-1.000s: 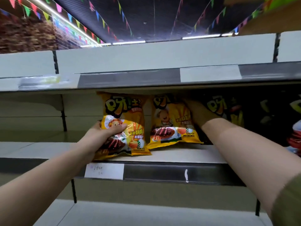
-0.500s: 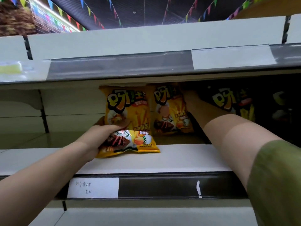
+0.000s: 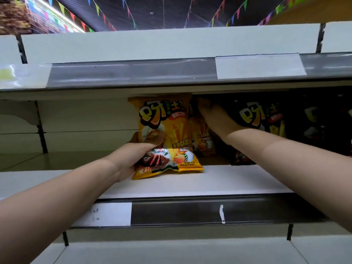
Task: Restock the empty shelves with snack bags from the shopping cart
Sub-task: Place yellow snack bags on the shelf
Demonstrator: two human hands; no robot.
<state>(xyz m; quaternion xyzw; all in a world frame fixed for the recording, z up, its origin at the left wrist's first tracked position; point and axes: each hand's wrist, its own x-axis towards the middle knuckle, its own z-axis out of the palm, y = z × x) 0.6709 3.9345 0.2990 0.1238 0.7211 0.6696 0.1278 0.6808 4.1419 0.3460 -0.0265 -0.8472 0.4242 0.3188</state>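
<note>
— We get light from the ceiling strip (image 3: 72, 23) upper left; the frame's right centre lies in deep shadow.
— We notice straight lines bowing at the edges, and everything slightly soft.

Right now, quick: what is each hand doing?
Left hand: closed, holding the front yellow snack bag.
Right hand: at the top of the rear yellow snack bag; grip cannot be told.

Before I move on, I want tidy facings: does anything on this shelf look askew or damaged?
The front yellow snack bag, gripped by the left hand, is bent at its middle, its bottom kinked forward on the shelf. Nothing looks spilled.
</note>
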